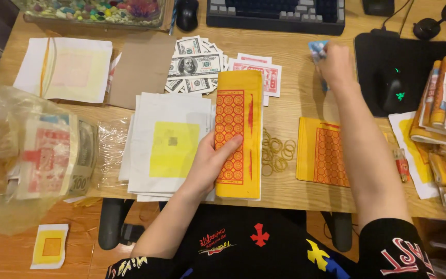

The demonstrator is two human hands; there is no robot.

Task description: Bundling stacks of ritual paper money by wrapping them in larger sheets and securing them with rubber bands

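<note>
At the far left of my desk a clear plastic bag holds bundled paper notes. Next comes the stack of white sheets with a yellow square, and my left hand lies on its right edge — fingers curled round the folded yellow stack with the orange grid, gripping it. Rubber bands lie loose just beside that stack, then a second yellow-and-orange stack. My right hand reaches up the desk, fingertips pinching a small blue piece near the black mouse pad.
</note>
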